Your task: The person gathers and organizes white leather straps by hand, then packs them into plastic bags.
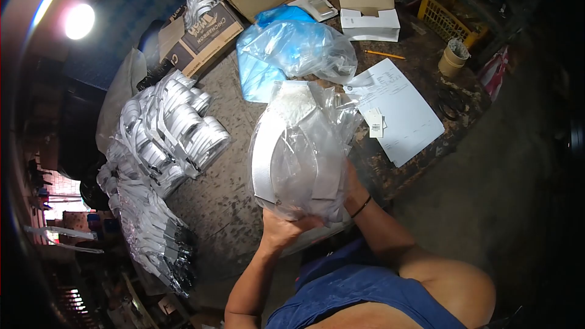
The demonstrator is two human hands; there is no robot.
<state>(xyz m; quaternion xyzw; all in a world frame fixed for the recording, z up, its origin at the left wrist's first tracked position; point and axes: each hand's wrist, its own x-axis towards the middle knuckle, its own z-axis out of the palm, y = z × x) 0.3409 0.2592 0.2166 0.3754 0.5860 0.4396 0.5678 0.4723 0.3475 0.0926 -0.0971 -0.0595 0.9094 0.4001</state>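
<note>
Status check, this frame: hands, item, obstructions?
Left hand holding clear bag with white band; right hand at its side, mostly hidden. Blue plastic beyond, no obvious obstruction.

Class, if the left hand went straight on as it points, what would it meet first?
The left hand would first meet the clear plastic bag it touches; depth beyond is unclear.

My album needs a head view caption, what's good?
Bare left hand and right hand hold a curved white band in crinkled clear plastic.

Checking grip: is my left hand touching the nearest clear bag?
Touching: head view shows the left hand against the clear plastic bag, at its lower edge.
</note>
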